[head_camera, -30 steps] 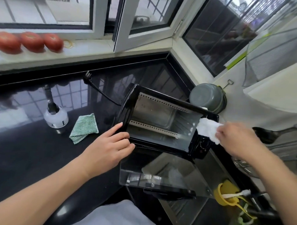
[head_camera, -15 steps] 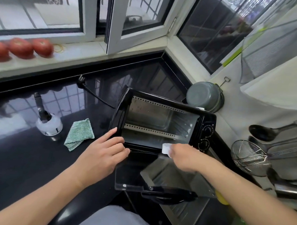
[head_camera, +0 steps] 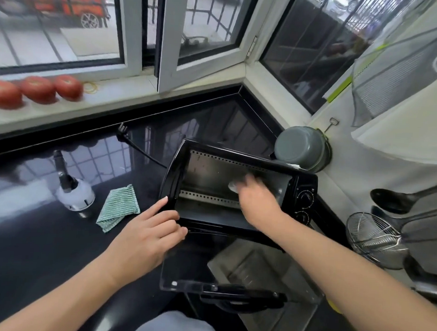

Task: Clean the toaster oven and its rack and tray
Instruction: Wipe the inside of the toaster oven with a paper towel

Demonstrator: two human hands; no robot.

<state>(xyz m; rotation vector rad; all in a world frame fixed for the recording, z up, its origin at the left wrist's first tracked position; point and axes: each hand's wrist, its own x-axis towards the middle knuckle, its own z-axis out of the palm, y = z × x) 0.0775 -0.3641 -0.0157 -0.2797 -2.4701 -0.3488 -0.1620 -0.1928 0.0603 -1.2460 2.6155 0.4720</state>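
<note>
A black toaster oven (head_camera: 304,179) sits on the dark counter with its glass door (head_camera: 192,271) folded down toward me. My left hand (head_camera: 146,234) rests on the oven's lower left front frame, its index finger laid along the edge. Inside the cavity, my right hand (head_camera: 258,199) holds a white wipe (head_camera: 234,186), mostly hidden and blurred, near the back wall. Through the glass door a metal tray or sink (head_camera: 263,270) shows below. No rack is visible inside the oven.
A green striped cloth (head_camera: 118,207) and a white spray bottle (head_camera: 73,191) lie left of the oven. The oven's plug and cord (head_camera: 128,139) trail behind. A grey pot (head_camera: 301,147) stands at the back right. Ladles and a wire strainer (head_camera: 374,237) hang right. Tomatoes (head_camera: 38,90) line the windowsill.
My right hand has moved with the wipe from the control panel down to the door hinge, then into the oven cavity. My left hand has stayed on the frame.
</note>
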